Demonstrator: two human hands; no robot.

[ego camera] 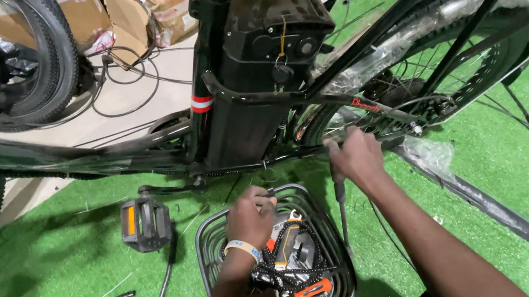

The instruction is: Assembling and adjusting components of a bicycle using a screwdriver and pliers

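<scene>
**Listener:** Where are your hands?

**Me:** My left hand (251,215) hangs over the far rim of a black wire basket (212,244) on the green turf (57,278), close in front of me. Its grip is curled, fingertips pinched round something small and dark; I cannot tell what. My right hand (357,156) is up at the bicycle frame (41,157), beside the rear wheel (419,80). Its grip is pressed tight round the top of a long black tool (342,210) that hangs straight down.

**Listener:** Why is the basket there?

**Me:** I judge it keeps tools within reach. It holds an orange-handled screwdriver (304,294), a spanner (291,218) and coiled black cord.

**Listener:** And the bicycle?

**Me:** It stands across the scene, just beyond the basket. A black battery case (266,60) sits in the middle of the frame. A pedal (145,223) is at the left, near the turf. Cardboard boxes (150,7) and spare tyres (14,59) lie far left.
</scene>
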